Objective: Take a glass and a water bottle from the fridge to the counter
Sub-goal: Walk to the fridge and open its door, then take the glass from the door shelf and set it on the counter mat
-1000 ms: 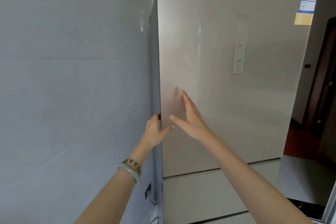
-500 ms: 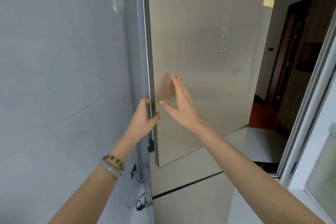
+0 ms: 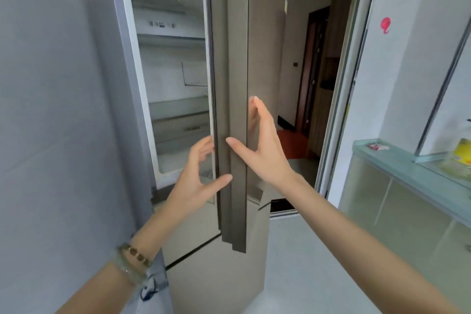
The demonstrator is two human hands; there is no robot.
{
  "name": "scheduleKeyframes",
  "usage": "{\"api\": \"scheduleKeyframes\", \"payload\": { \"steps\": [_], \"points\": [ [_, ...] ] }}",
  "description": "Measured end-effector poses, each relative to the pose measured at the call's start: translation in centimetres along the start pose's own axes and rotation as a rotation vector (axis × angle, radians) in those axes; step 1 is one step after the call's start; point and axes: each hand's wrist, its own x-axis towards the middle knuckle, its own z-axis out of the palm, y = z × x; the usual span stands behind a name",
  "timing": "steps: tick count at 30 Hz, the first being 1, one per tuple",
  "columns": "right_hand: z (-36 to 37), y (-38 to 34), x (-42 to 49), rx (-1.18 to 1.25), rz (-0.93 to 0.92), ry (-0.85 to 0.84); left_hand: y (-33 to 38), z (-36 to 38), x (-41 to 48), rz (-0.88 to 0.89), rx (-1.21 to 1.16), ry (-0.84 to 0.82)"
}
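The fridge door stands swung out, seen edge-on in the middle of the view. My left hand curls around the door's inner edge, thumb on the edge face, fingers behind it. My right hand lies flat and open against the door's outer face. Behind the door the fridge interior shows white shelves and a drawer. No glass or water bottle shows among them. The pale green glass counter runs along the right.
A grey wall fills the left. A yellow-labelled bottle and a small red-and-white item sit on the counter. A red hook hangs on the right wall. Beyond the door, a doorway opens onto a hallway.
The fridge door has swung open toward me, from shut to edge-on, exposing the shelves inside. Both hands stayed on the door's edge as the view turned right.
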Motion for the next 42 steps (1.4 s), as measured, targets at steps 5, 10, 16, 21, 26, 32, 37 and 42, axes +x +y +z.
{"api": "scheduleKeyframes", "payload": {
  "steps": [5, 10, 16, 21, 26, 32, 37, 42],
  "points": [
    [-5.7, 0.5, -1.8, -0.125, 0.039, 0.054, 0.0, 2.4, 1.4, 0.03, 0.057, -0.11],
    [-10.5, 1.9, -3.5, -0.236, 0.093, 0.123, -2.5, 4.7, 2.1, 0.079, 0.307, -0.254],
    [-16.0, 3.8, -5.4, -0.271, 0.206, 0.233, -3.4, 9.7, 2.9, 0.154, 0.239, -0.435],
    [-20.3, 5.4, -6.6, -0.33, 0.272, 0.292, -2.5, 15.3, 3.9, 0.217, 0.198, -0.56],
    [-22.7, 6.6, -7.7, -0.545, 0.267, 0.326, -1.4, 19.3, 5.4, 0.261, 0.189, -0.616],
    [-23.6, 7.2, -8.5, -0.793, 0.114, 0.267, -1.4, 23.7, 7.3, 0.303, 0.162, -0.634],
    [-22.3, 9.7, -9.8, -0.819, 0.113, 0.027, -2.6, 26.2, 8.7, 0.34, 0.255, -0.537],
    [-20.7, 14.0, -11.6, -0.822, 0.25, -0.257, -3.0, 28.3, 9.6, 0.349, 0.337, -0.538]
  ]
}}
